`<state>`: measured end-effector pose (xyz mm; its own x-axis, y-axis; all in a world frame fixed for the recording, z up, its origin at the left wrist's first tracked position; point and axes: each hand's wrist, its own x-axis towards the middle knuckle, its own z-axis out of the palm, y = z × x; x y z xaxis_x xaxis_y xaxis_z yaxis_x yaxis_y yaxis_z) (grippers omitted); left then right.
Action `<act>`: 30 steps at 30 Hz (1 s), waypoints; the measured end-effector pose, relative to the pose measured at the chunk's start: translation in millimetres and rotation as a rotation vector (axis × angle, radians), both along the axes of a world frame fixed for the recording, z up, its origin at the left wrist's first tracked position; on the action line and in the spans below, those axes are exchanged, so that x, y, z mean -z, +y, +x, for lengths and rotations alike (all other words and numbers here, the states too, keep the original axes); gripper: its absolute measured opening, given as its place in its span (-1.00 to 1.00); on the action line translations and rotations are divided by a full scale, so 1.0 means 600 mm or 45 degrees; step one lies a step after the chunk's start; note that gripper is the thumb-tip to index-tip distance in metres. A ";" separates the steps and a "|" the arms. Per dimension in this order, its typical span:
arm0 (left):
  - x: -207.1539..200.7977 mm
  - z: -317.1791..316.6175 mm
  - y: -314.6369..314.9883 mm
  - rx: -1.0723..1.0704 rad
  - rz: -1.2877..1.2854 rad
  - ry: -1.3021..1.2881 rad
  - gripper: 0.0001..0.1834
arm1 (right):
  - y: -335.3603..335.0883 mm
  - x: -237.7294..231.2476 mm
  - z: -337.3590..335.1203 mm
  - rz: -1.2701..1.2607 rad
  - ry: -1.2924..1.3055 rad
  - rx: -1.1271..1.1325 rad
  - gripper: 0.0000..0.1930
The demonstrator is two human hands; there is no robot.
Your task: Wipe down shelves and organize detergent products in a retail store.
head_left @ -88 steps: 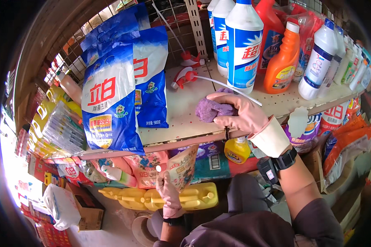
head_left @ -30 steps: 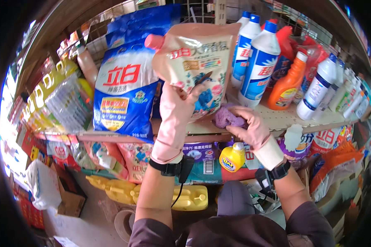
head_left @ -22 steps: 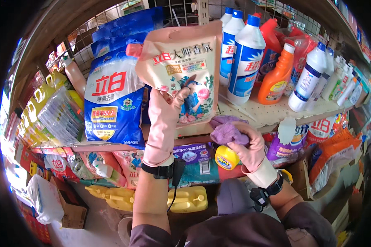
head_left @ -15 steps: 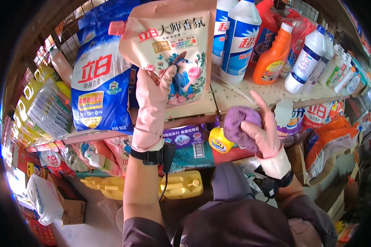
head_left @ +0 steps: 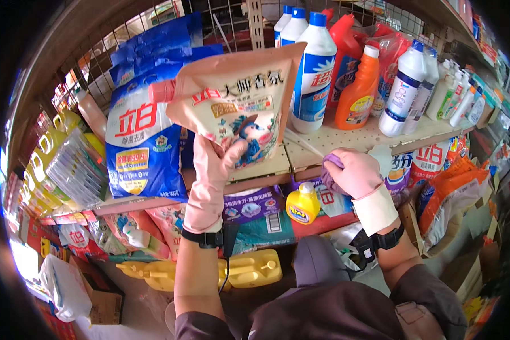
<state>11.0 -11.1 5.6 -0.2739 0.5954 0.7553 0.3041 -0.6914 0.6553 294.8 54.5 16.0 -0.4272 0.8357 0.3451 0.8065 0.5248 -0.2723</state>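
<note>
In a pink rubber glove, my left hand (head_left: 208, 170) grips the lower part of a beige laundry detergent pouch (head_left: 241, 79) with a pink cap. The pouch tilts above the upper shelf (head_left: 259, 169), its printed front toward me. My right hand (head_left: 361, 174), gloved the same way, is closed around a crumpled purple cloth (head_left: 330, 177) by the shelf's front edge. Whether the cloth presses on the shelf I cannot tell. Left of the pouch stands a blue and white washing powder bag (head_left: 144, 133). A yellow bottle (head_left: 303, 203) is below and left of the cloth.
White cleaner bottles with blue caps (head_left: 313, 73), an orange spray-shaped bottle (head_left: 357, 93) and several pump bottles (head_left: 445, 90) line the shelf at right. Yellow jugs (head_left: 249, 269) lie low beneath it. Wire mesh (head_left: 221, 25) backs the shelf. A cardboard box (head_left: 99, 292) sits at lower left.
The pouch has come lower and its top leans toward me. My right hand has turned over and brought the cloth to the shelf edge; its raised finger has folded down. The view has shifted.
</note>
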 end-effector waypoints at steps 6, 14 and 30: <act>0.001 0.005 -0.024 -0.054 -0.237 0.081 0.04 | 0.000 -0.001 -0.014 0.168 -0.263 -0.090 -0.74; 0.021 0.004 -0.016 -0.301 -0.158 0.151 -0.19 | 0.021 -0.044 0.002 0.489 -0.254 -0.169 -0.83; -0.020 0.039 -0.015 -0.020 -0.134 -0.091 -0.43 | 0.098 -0.412 -0.177 0.805 -0.199 -0.388 -0.87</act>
